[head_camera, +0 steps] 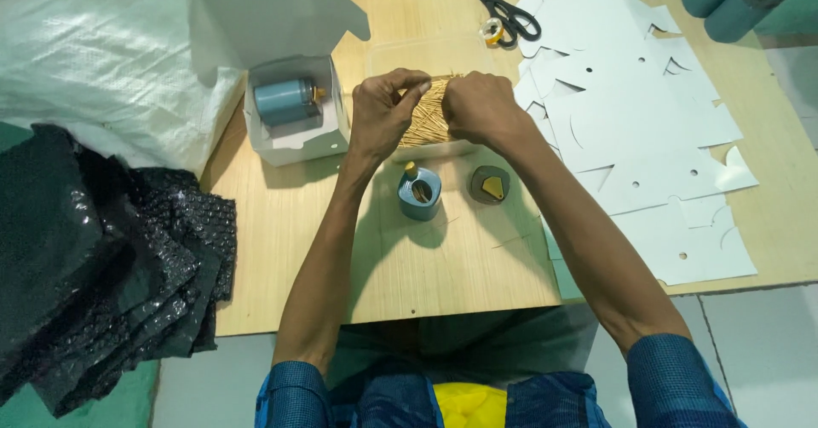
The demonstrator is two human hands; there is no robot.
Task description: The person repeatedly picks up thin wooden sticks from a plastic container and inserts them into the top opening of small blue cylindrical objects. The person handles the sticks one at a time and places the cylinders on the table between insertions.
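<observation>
— Where are the hands at this moment?

— Both sit just above the centre of the frame, over a clear tray (381, 53) on the wooden board (460, 274). The left hand (381, 114) and the right hand (482, 108) are each closed in a pinch on the same bundle of thin tan sticks (426, 114), one at either end.

— Which way does the bundle run?

— The sticks slant steeply, from upper right down to lower left, nearly up-and-down in the frame; the mass of them spans the gap between the two hands. Neither hand is nearer: both touch it, thumbs and fingertips pressed in from the sides.

— And the little container?

— The open blue-grey cylinder (420, 193) stands upright just below the hands, toward the bottom of the frame and slightly closer to the left hand. Its mouth faces up. Its round lid (490, 184), with a yellow piece on top, lies just beside it to the right — under the right wrist.

— Anything else close by?

— An open white box (294, 112) holding another blue cylinder lies left of the hands; flat white card cut-outs (630, 112) spread to the right, scissors (503, 6) at the top.
</observation>
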